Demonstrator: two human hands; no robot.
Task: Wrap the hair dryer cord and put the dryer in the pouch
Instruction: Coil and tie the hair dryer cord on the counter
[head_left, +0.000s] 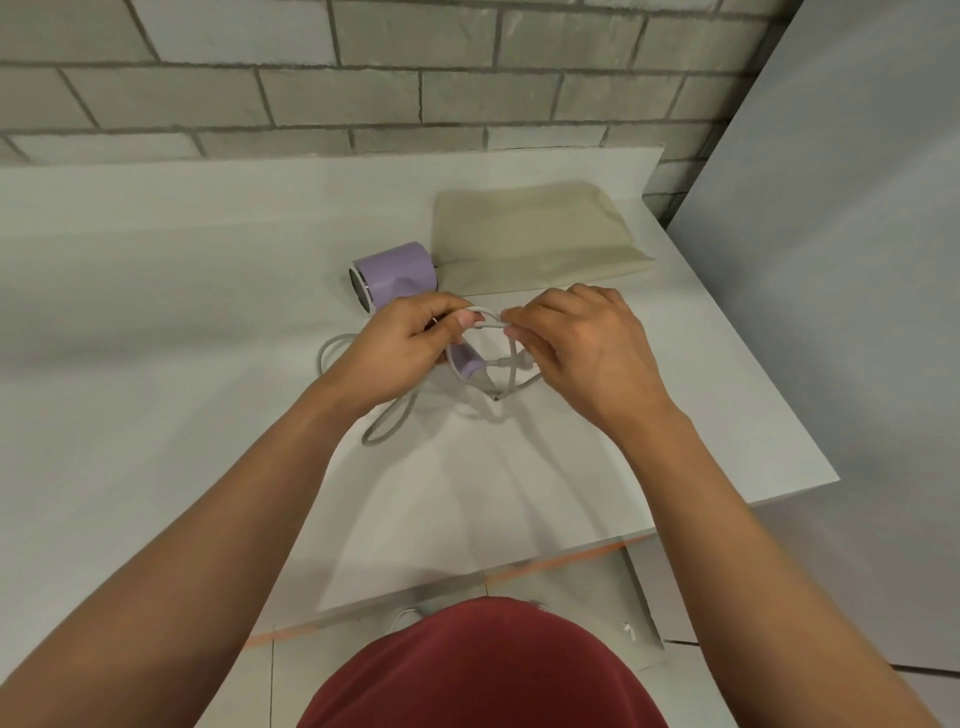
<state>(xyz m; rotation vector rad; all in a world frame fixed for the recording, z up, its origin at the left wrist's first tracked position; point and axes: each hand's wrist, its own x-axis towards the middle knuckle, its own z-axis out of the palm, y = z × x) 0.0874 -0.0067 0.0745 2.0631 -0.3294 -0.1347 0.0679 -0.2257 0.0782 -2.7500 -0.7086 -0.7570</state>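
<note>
A lilac hair dryer (396, 274) lies on the white table (156, 291), its barrel pointing left and its handle running toward me under my hands. Its grey cord (387, 423) loops over the table left of and below the handle. My left hand (400, 348) grips a bend of the cord above the handle. My right hand (576, 343) pinches the same bend from the right, fingertips almost touching the left hand's. The plug end hangs below my right fingers. A flat beige pouch (535, 234) lies just behind and right of the dryer.
A grey brick wall (363, 78) runs behind the table. A tall pale panel (831, 260) stands to the right. The table's right edge (753, 374) slants close to my right hand. My red shirt fills the bottom of the view.
</note>
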